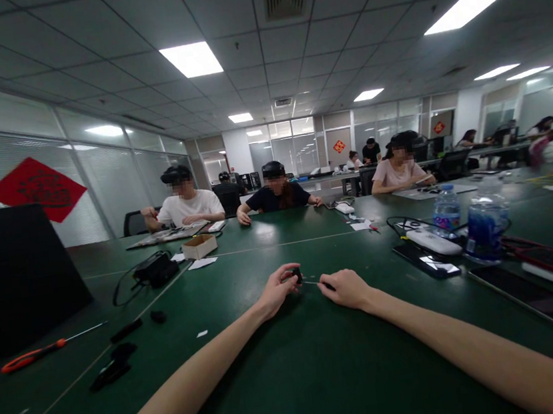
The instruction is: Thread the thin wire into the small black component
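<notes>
Holding a small black part point(297, 274) in a narrow pinch, the left hand point(276, 289) faces the right hand point(347, 289), which grips a slim metal-shafted tool point(327, 286) with a dark handle. The hands are close together above the tabletop point(298, 379), and the shaft runs from the right hand toward the part. State of the work: the tool tip is at or just beside the part, but contact cannot be confirmed. Nothing shows whether the part is whole, opened or fitted.

Left of the hands: an orange-handled screwdriver point(32, 354), a few small black pieces point(126, 330), and a black pouch with cable point(156, 270). Right of the hands: a white device point(433, 241) on a phone point(427, 260), beside a water bottle point(445, 210). Ahead, beyond the hands, sits a cardboard box point(199, 246).

Obscured: the fingers cover much of the part, so its shape and any small features are hard to make out. The tool's handle is partly hidden too.
</notes>
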{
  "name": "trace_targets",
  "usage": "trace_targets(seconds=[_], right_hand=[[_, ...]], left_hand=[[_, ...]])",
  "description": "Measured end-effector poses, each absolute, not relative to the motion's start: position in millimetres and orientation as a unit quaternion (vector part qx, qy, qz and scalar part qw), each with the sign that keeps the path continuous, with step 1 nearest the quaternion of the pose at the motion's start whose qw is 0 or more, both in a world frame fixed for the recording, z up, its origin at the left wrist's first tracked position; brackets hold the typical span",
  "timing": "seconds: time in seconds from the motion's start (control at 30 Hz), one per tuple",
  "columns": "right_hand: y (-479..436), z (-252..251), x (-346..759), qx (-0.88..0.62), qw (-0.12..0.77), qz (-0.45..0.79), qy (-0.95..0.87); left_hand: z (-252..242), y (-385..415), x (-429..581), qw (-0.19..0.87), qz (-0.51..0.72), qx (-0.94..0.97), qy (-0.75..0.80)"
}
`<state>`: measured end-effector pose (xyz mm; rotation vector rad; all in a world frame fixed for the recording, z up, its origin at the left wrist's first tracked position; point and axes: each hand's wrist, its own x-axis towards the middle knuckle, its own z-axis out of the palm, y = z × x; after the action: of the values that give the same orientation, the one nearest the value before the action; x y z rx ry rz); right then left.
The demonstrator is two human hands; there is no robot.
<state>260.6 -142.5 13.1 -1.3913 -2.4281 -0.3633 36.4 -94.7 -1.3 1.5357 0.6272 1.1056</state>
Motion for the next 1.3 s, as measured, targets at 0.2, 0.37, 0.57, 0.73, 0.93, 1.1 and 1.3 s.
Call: trace_targets(seconds=[0.2, 0.37, 0.57, 0.73, 0.93, 1.1, 1.3], right_hand=[[-144.5, 14.6, 259.5, -0.492, 0.158, -0.131, -0.846], [-145.3, 15.5, 259.7, -0.494, 0.15, -0.134, -0.846], [-145.9, 16.3, 259.3, -0.489, 0.134, -0.157, -0.848], [-146.6, 18.5, 259.4, -0.468, 0.118, -0.156, -0.862], [-145.7, 17.6, 259.9, -0.466, 0.128, -0.158, -0.861], [-147.2, 17.7, 259.9, -0.472, 0.139, -0.149, -0.858], [-149.1, 18.2, 259.2, -0.486, 0.142, -0.157, -0.848]], left_hand=[[-2.0, -93.8, 36.3, 0.536, 0.463, 0.653, 0.267], [-1.7, -94.3, 36.3, 0.544, 0.452, 0.649, 0.279], [-3.4, -91.1, 36.5, 0.527, 0.441, 0.668, 0.287], [-3.2, -90.3, 36.7, 0.508, 0.434, 0.689, 0.281], [-0.5, -93.2, 37.5, 0.493, 0.439, 0.698, 0.278], [-0.2, -94.2, 36.3, 0.504, 0.435, 0.695, 0.271], [-4.1, -90.7, 36.1, 0.522, 0.438, 0.68, 0.27]])
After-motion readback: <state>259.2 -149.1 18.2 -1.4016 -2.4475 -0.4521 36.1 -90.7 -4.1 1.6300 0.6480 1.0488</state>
